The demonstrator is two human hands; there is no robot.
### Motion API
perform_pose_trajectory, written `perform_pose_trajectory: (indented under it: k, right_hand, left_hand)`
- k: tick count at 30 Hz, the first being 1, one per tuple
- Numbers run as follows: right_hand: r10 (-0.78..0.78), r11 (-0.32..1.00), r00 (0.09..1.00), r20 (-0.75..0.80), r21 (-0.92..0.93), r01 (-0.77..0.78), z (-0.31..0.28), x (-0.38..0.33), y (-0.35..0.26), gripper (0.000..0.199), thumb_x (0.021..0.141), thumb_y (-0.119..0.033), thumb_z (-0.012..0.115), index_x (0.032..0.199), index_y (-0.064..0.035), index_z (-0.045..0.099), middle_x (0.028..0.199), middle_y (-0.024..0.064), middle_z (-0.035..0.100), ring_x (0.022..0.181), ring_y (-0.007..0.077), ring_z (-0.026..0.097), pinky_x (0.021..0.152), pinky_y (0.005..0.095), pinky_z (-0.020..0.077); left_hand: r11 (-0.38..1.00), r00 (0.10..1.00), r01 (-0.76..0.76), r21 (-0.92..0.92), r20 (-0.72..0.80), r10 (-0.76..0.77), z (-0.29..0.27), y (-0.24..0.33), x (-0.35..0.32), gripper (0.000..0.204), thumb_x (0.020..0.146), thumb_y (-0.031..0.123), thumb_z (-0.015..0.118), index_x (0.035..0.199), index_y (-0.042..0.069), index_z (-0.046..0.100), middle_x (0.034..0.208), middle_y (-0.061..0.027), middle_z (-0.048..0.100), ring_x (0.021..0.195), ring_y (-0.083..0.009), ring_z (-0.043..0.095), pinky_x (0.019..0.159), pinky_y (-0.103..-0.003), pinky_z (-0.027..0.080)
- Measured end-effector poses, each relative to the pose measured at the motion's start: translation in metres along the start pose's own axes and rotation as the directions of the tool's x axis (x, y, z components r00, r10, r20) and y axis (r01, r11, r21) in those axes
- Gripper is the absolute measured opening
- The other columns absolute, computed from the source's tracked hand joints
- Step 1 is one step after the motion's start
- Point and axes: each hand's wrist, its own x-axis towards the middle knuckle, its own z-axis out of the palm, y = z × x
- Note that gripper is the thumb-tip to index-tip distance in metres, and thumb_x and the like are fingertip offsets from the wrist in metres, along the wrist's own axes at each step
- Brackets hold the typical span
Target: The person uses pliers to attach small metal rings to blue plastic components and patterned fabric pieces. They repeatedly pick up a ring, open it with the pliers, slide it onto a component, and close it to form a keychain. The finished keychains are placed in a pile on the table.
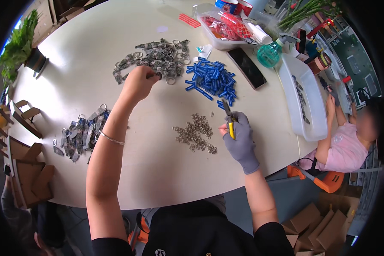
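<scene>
My left hand (140, 82) is bare and reaches to the near edge of a pile of grey patterned keychains with metal rings (164, 57). Its thumb and fingers are pinched on a small dark piece, probably one of those keychains. My right hand (239, 135), in a grey glove, grips pliers with yellow handles (230, 121), their jaws pointing away from me. Just left of the pliers lies a heap of small metal rings (196, 134). Beyond them is a pile of short blue cylinders (213, 79). At left, beside my forearm, sits another pile of keychains with blue parts (83, 132).
A black phone (246, 67) lies right of the blue pile. A long white bin (301, 98), a green spray bottle (269, 54) and a tub of red packets (226, 30) stand along the right and back. Another person (341, 141) sits at right. Potted greenery (19, 51) stands left.
</scene>
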Motion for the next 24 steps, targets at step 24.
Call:
perform_pose_trajectory:
  k: [24]
  right_hand:
    - [0.023,0.998,0.988,-0.151,-0.056,-0.032,-0.002,0.000,0.003,0.010,0.076,0.003,0.062,0.086,0.0007,0.064,0.103,0.0132,0.057,0.095,0.0276,0.055,0.081,0.0362,0.0461]
  left_hand:
    - [0.092,0.930,0.322,-0.942,0.333,0.154,-0.008,0.024,-0.092,0.015,0.094,0.004,0.054,0.109,0.005,0.055,0.095,-0.0079,0.063,0.087,-0.0164,0.064,0.077,-0.028,0.054]
